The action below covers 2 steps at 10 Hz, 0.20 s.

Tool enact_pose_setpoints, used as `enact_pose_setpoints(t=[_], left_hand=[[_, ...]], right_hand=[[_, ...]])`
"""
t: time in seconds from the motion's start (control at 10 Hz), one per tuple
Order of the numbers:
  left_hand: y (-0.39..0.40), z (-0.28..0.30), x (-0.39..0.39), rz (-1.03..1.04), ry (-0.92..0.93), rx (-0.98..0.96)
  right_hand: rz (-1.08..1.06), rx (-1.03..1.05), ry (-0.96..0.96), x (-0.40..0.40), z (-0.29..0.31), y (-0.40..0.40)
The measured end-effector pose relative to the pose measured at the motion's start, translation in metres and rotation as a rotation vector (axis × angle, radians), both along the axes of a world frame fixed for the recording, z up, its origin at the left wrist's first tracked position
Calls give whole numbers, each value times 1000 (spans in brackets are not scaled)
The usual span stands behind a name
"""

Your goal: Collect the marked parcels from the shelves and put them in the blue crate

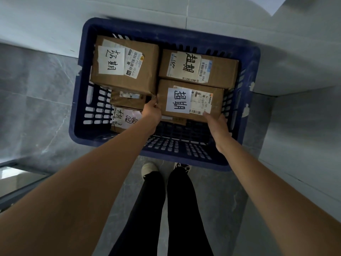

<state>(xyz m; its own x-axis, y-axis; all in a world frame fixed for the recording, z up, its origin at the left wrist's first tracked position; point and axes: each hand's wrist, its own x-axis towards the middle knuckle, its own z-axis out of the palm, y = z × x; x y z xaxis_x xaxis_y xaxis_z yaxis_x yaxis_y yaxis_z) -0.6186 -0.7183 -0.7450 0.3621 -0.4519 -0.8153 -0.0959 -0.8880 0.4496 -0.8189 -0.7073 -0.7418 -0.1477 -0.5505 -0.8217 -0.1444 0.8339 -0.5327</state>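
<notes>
A big dark blue plastic crate (247,100) with holes in its sides sits on the grey tiled floor (36,108), just in front of the person's feet. Both bare arms reach down into it.

The two hands hold one brown cardboard parcel with a white paper note taped on top (190,100). The left hand (152,112) grips the parcel's left end, fingers curled around the edge. The right hand (216,124) grips the near right corner, with the thumb pressed on top (the other fingers are hidden under the box, so I cannot tell how they sit).

This parcel is inside the crate, on the right side, just beside another brown parcel with a white note (198,68) behind it. A bigger brown box with a note (125,65) sits at the back left. Two smaller brown parcels (127,99) lie lower down under it.
</notes>
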Motion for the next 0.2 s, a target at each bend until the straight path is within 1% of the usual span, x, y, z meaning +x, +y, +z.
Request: enact_pose_setpoints(t=[0.1,0.2], left_hand=[[0,7,-4,-15,-46,-23],[4,11,-8,-9,-165,-55]], right_hand=[[8,-8,21,0,0,1],[3,-18,62,-2,-1,1]])
